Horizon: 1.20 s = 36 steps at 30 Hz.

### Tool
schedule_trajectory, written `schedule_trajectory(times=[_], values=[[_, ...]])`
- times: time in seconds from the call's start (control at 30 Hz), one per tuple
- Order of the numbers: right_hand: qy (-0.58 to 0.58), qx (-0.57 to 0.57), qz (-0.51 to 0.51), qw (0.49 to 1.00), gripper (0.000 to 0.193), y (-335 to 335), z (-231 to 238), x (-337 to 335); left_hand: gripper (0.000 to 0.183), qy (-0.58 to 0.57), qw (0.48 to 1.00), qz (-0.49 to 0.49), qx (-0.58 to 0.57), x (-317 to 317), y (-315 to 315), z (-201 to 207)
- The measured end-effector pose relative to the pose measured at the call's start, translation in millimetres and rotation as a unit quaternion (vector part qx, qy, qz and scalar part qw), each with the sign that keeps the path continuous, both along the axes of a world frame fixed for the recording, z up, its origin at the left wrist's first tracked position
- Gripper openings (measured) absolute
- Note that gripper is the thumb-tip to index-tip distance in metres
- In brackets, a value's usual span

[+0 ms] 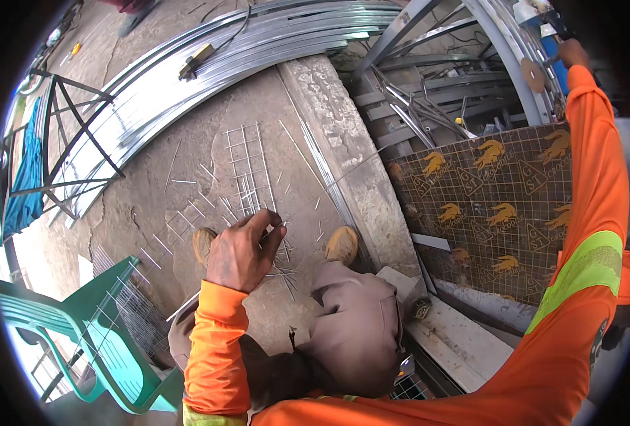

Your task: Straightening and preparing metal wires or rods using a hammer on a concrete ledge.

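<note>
My left hand [242, 250] is raised over the floor between my shoes, thumb and fingers pinched together. Whatever it pinches is too small to make out. Below it, a narrow wire mesh strip [249, 157] lies on the concrete, with short cut wire pieces [281, 278] scattered around. My right arm stretches far out to the upper right. There my right hand [575, 54] has its fingers curled beside a blue cylindrical thing [555, 65]; its grip is partly hidden. A brown round disc [533, 74] stands close by, against a grey metal frame [503, 53].
Long shiny metal profiles [258, 42] lie across the back. A green plastic chair [109, 334] stands at the near left, a black metal frame [63, 142] beyond it. To the right are a concrete ledge [336, 121] and a brown printed panel [492, 213] with wire mesh over it.
</note>
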State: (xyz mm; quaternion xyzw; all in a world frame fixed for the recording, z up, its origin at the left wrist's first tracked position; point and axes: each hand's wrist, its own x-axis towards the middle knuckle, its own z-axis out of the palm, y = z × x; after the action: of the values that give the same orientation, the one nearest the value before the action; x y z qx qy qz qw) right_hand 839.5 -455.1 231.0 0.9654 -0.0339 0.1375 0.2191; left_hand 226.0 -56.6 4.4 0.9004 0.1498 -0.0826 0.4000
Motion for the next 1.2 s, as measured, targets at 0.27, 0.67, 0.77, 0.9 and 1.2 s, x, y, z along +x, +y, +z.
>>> schedule_trajectory(times=[0.27, 0.67, 0.77, 0.9, 1.2], values=[[-0.219, 0.218, 0.29, 0.906, 0.027, 24.9, 29.7, -168.9, 0.023, -0.016, 0.999, 0.024, 0.027, -37.6, -0.7, -5.2], [0.315, 0.822, 0.193, 0.434, 0.044, 92.6, -47.3, -601.2, 0.028, -0.169, 0.972, 0.148, 0.072, -78.8, -13.6, 13.3], [0.45, 0.872, 0.023, 0.194, 0.022, 134.1, -100.9, -697.8, 0.032, -0.189, 0.962, 0.16, 0.11, -98.7, 28.5, 3.6], [0.44, 0.864, 0.035, 0.241, 0.017, 140.4, -139.6, -768.9, 0.041, -0.148, 0.95, 0.249, 0.118, -161.6, 73.9, 27.4], [0.18, 0.931, 0.138, 0.286, 0.036, 102.5, -115.1, -757.2, 0.031, -0.217, 0.889, 0.247, -0.319, -239.9, 77.1, 92.4]])
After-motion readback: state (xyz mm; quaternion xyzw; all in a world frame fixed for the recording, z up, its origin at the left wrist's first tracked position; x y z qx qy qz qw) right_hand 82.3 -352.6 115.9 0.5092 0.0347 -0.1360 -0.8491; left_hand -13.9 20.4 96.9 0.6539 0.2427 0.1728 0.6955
